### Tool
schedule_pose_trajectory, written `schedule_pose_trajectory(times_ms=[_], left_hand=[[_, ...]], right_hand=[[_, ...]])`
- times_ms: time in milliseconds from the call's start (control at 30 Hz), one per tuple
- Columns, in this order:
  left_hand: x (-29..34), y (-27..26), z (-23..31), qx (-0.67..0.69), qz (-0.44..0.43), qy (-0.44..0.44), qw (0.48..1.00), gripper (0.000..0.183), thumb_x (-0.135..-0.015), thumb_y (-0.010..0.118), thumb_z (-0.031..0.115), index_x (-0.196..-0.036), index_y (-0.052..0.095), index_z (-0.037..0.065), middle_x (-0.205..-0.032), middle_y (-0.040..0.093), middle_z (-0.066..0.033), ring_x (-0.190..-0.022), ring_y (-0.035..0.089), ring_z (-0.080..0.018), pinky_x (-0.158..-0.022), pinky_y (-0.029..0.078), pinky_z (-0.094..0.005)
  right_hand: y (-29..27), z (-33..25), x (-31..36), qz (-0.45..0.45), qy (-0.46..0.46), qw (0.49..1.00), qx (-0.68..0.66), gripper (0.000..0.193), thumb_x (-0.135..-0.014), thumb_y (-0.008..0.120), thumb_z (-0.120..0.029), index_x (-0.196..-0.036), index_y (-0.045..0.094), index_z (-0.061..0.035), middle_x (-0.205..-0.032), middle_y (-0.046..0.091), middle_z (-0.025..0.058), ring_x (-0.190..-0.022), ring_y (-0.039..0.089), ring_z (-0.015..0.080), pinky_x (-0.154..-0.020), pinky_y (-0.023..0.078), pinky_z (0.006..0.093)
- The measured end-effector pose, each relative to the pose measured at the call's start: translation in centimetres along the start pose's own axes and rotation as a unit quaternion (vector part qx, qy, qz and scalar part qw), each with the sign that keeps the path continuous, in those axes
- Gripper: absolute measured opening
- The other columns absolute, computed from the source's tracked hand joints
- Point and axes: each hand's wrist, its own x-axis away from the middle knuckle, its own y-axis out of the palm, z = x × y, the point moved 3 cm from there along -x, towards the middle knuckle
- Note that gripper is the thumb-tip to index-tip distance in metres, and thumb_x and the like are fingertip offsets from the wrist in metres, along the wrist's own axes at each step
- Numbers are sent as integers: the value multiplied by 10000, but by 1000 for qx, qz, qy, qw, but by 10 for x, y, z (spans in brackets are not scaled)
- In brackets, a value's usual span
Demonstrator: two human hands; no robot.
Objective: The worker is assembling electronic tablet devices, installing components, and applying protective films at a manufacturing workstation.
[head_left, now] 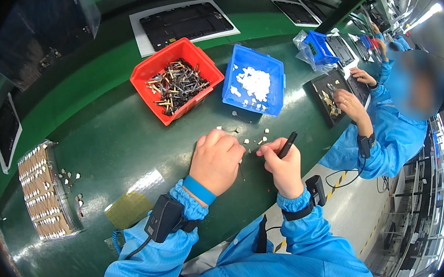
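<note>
My left hand (216, 160) is closed above the green bench, fingertips pinched. A thin dark wire-like end (243, 173) hangs below them; the rest of that piece is hidden by the fingers. Facing it, my right hand (284, 169) grips a slim black pen-shaped tool (288, 144), which sticks up past the thumb. Its tip is too small to make out. Just beyond both hands lie several small parts with white round heads (264, 139) and thin dark leads. A blue bin (231, 97) of white round pieces and a red bin (143, 71) of dark and metallic strips stand farther back.
At the left is a clear tray (75, 227) with rows of white-headed parts, loose ones (69, 177) beside it. A yellow gridded sheet (127, 209) lies near my left forearm. Dark panels (184, 23) line the back. At right, a co-worker's hands (352, 104) work over a black tray (316, 94).
</note>
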Motion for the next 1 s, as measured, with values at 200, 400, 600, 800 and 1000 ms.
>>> schedule_pose_trajectory(times_ms=[200,400,600,800,1000], left_hand=[[-2,0,2,26,5,6,1000,179,-622,637,34,-791,624,92,-866,593,-16,-861,526,-241,-750,431,-364],[-5,2,1,144,-27,-13,989,157,-666,673,63,-815,624,72,-788,614,-53,-809,561,-260,-723,461,-351],[-3,4,-5,218,22,-112,969,110,-666,651,34,-764,615,67,-764,612,-58,-767,568,-252,-682,466,-345],[-5,10,-1,46,-3,-42,998,114,-645,647,50,-751,618,79,-753,598,-50,-804,555,-235,-711,442,-355],[-7,6,7,15,4,-13,1000,140,-638,656,62,-770,633,103,-791,597,-8,-853,531,-223,-735,423,-358]], right_hand=[[6,2,6,-15,30,998,-54,61,-816,571,-22,-789,517,-16,-738,623,73,-463,414,26,-408,304,175],[5,-2,7,-9,9,991,-131,50,-820,559,-20,-799,518,-1,-736,602,80,-440,366,21,-392,256,182],[1,4,8,42,-44,998,-27,52,-802,587,-10,-810,542,14,-735,592,51,-540,489,53,-471,375,182],[-1,5,7,66,-170,945,270,66,-719,623,17,-764,574,20,-758,580,102,-648,584,149,-573,474,247],[-3,5,5,75,-186,940,275,65,-744,611,8,-791,566,15,-759,594,85,-626,572,136,-554,461,237]])
